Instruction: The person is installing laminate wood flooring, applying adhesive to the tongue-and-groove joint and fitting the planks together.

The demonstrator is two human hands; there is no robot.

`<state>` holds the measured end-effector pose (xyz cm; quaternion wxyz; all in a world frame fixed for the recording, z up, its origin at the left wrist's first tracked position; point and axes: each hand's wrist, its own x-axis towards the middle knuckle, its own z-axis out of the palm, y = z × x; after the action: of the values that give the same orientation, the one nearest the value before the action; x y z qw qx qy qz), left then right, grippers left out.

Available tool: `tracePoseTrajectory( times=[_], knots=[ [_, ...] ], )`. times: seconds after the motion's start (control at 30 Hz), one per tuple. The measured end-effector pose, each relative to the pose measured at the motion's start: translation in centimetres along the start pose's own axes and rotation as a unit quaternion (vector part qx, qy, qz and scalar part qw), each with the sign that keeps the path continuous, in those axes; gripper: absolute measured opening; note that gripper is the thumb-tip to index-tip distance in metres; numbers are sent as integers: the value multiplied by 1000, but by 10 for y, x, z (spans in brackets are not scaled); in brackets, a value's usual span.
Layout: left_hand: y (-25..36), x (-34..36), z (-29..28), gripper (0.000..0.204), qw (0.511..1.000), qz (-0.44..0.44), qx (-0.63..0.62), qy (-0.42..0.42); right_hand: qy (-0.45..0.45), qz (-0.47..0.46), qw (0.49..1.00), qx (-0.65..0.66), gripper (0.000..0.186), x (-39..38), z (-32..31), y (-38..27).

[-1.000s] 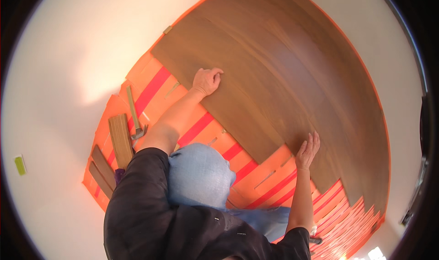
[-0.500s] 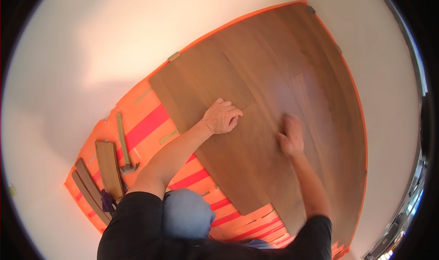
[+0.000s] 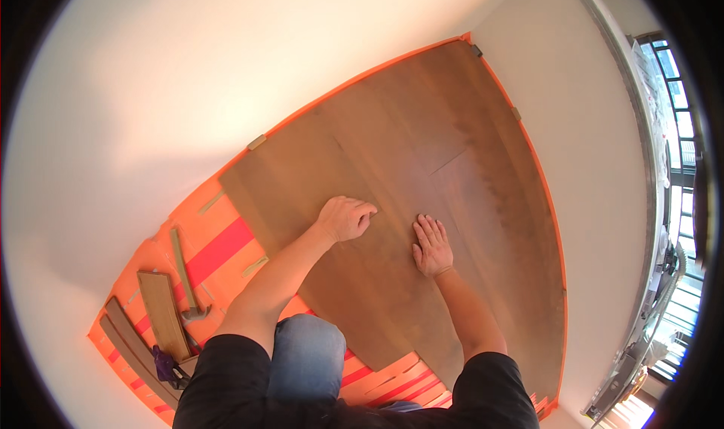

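Brown wood floor planks (image 3: 377, 293) lie joined in front of me over an orange underlay (image 3: 219, 261) with red stripes. My left hand (image 3: 345, 218) rests on the planks with its fingers curled in; nothing shows in it. To its right, my right hand (image 3: 432, 246) lies palm down on the boards, fingers stretched out. A short dark seam (image 3: 447, 162) between planks runs beyond the right hand.
At the left, on the underlay, lie a claw hammer (image 3: 183, 270), a short plank offcut (image 3: 162, 312), narrow brown strips (image 3: 130, 346) and a purple-and-black tool (image 3: 164, 365). A small spacer (image 3: 257, 141) sits by the far wall. A barred window (image 3: 682, 165) shows at the right.
My right hand, blurred and raised-looking before, now lies flat on the planks with fingers extended. The left hand stays curled on the boards. The whole view has shifted, showing more window.
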<state>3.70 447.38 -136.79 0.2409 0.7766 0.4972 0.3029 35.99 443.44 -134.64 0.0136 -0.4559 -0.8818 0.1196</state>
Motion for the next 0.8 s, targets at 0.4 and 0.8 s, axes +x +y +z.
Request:
tracePoseTrajectory(
  times=[0.4,0.8],
  knots=[
    [-14,52,16,16,996,-64,42,-51,14,-34,998,46,59,0,17,9],
    [-11,42,17,15,991,-88,60,-77,117,86,989,-37,60,58,21,41]
  ],
)
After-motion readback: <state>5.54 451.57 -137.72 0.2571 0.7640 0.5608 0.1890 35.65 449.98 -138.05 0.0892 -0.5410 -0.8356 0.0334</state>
